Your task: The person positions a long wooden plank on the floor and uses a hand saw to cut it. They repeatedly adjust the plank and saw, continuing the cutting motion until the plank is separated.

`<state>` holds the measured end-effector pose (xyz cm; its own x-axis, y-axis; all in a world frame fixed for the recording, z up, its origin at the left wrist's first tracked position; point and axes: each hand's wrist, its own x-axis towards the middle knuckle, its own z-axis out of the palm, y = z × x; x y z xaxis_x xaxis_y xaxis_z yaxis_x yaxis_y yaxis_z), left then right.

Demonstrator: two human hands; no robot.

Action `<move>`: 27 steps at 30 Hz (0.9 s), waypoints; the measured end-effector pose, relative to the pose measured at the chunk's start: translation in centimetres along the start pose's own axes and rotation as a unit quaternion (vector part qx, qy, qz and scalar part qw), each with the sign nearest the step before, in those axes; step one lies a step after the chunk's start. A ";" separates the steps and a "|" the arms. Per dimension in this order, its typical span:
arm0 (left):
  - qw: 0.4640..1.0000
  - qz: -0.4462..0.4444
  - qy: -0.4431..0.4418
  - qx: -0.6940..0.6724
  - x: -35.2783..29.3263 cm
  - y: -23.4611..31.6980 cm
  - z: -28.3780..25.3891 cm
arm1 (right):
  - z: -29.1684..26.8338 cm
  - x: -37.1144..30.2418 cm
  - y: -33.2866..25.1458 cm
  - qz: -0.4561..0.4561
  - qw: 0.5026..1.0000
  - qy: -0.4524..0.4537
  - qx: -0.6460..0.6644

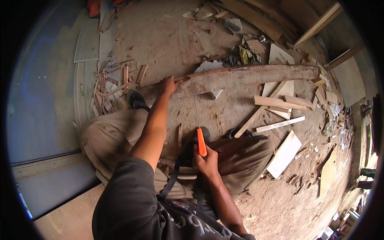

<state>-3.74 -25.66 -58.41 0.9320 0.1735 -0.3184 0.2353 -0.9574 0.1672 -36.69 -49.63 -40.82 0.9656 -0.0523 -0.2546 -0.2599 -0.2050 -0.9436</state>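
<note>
Right hand (207,161) is clenching the handsaw (201,143), left hand (169,85) gripping the timber (248,77); its rolling could jam the stroke.

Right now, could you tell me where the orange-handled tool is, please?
In the head view, the orange-handled tool is just right of centre, gripped in the right hand, below the long wooden plank.

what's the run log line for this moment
left hand: on long timber | right hand: gripping orange-handled tool | wood scraps: on ground
</note>
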 end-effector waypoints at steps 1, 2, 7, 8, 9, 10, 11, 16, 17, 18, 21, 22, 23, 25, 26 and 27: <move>1.000 0.016 -0.006 0.010 -0.3 1.8 -0.2 | -0.2 0.2 0.4 -0.004 0.999 0.043 -0.020; 0.999 0.033 -0.012 0.020 -0.8 3.4 -0.5 | -0.8 0.6 0.4 -0.001 0.996 0.082 -0.040; 0.992 0.083 0.092 -0.029 1.9 -1.9 2.2 | 1.6 2.9 -2.0 -0.043 0.995 0.082 -0.023; 0.995 0.082 0.052 -0.036 2.4 -2.4 2.6 | 2.4 3.5 -2.3 -0.028 0.996 0.080 -0.030; 0.995 0.086 0.017 -0.050 3.1 -1.7 2.6 | 3.1 4.8 -2.6 -0.033 0.995 0.094 -0.022; 0.991 0.085 0.067 -0.074 2.9 -1.7 3.1 | 4.2 6.1 -2.4 -0.018 0.995 0.092 -0.026; 0.992 0.080 0.073 -0.064 3.4 -1.5 3.2 | 5.1 7.4 -2.2 -0.002 0.996 0.089 -0.030; 0.938 0.112 0.309 -0.112 2.5 -1.2 6.0 | 7.3 9.4 -1.9 0.072 0.996 0.050 -0.018; 0.951 0.099 0.270 -0.111 2.5 -1.4 6.7 | 7.6 9.1 -1.7 0.110 0.993 0.044 -0.001; 0.966 0.084 0.222 -0.106 1.2 -1.4 7.1 | 7.5 7.8 -1.5 0.098 0.994 0.045 -0.025; 0.930 0.091 0.345 -0.087 3.5 -0.9 6.4 | 9.2 7.6 -2.0 0.049 0.994 0.072 -0.066; 0.936 0.089 0.327 -0.092 3.2 -1.1 6.5 | 9.3 7.3 -2.1 0.058 0.994 0.067 -0.071; 0.941 0.093 0.310 -0.097 3.2 -1.1 6.3 | 9.8 7.5 -2.6 0.064 0.993 0.068 -0.073; 0.956 0.088 0.251 -0.123 3.8 -0.7 6.3 | 9.6 10.3 -2.8 0.105 0.994 0.022 -0.038; 0.964 0.074 0.225 -0.120 3.4 -2.1 6.2 | 9.9 11.5 -3.0 0.164 0.984 -0.008 -0.074; 0.949 0.085 0.283 -0.109 3.0 -1.9 6.8 | 9.7 10.6 -2.8 0.132 0.988 -0.004 -0.081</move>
<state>-3.27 -24.92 -66.07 0.9459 0.1759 0.2728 0.0621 -0.9229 0.3801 -25.71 -40.13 -42.91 0.8640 -0.1169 -0.4896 -0.4982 -0.3384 -0.7983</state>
